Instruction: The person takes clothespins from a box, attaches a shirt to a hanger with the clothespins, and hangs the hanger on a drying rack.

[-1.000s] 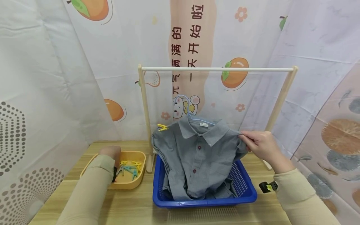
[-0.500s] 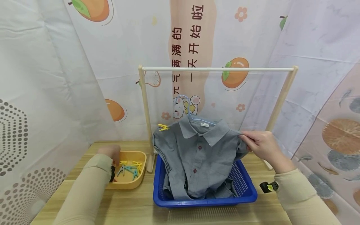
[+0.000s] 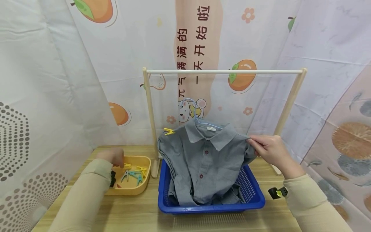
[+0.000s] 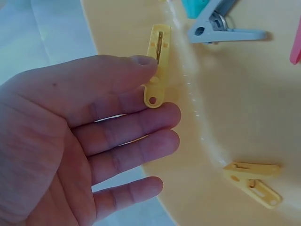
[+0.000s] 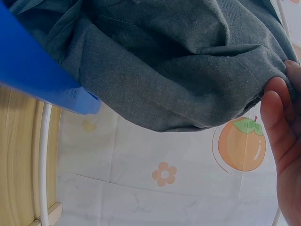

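Note:
My left hand [image 4: 103, 117] pinches a yellow clothespin [image 4: 157, 70] between thumb and index finger, over the yellow tray [image 3: 130, 190]. Its other fingers are spread beside the pin. At the right, my right hand [image 3: 268, 149] pinches the shoulder of a grey button-up shirt [image 3: 214, 167]. The shirt hangs on a light blue hanger [image 3: 195, 109], whose hook shows above the collar. Another yellow clothespin [image 3: 168, 131] is clipped on the shirt's shoulder at the left. The lower part of the shirt lies in a blue basket [image 3: 211, 209].
Several loose clothespins [image 3: 134, 174], yellow, teal and grey, lie in the tray. Behind the basket stands a rack with a white bar [image 3: 223, 71] and wooden posts [image 3: 150, 112]. Printed curtains [image 3: 121, 58] enclose the wooden table [image 3: 127, 212].
My left hand has shifted slightly left over the tray, uncovering more of it. My right hand keeps its grip on the shirt, which has barely moved.

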Demonstrator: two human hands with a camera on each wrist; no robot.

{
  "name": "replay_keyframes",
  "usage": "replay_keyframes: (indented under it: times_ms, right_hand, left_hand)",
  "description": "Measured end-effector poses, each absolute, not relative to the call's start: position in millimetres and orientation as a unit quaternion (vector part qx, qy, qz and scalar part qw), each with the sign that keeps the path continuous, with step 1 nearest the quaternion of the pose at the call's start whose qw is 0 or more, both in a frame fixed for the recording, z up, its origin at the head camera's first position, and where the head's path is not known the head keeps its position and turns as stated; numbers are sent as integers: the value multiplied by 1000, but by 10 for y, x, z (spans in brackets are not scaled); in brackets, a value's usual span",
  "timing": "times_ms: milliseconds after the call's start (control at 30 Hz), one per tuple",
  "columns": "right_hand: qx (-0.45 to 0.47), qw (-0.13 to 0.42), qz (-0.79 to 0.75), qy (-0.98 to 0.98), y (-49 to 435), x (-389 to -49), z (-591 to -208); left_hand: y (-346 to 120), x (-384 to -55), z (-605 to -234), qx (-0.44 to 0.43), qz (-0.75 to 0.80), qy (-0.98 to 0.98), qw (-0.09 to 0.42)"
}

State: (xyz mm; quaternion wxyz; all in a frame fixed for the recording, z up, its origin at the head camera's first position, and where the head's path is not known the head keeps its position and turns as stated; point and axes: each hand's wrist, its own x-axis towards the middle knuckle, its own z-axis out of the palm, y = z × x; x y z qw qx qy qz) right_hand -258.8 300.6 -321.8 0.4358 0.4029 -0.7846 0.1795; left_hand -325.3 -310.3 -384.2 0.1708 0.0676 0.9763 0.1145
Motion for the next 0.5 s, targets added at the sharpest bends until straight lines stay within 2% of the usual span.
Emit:
replay_keyframes:
  times_ms: [500]
  right_hand:
    - [403,434,170,-788,2996,-2574,-3210]
  left_hand:
    - [-3157,-3233,-3639,125,138,972,143]
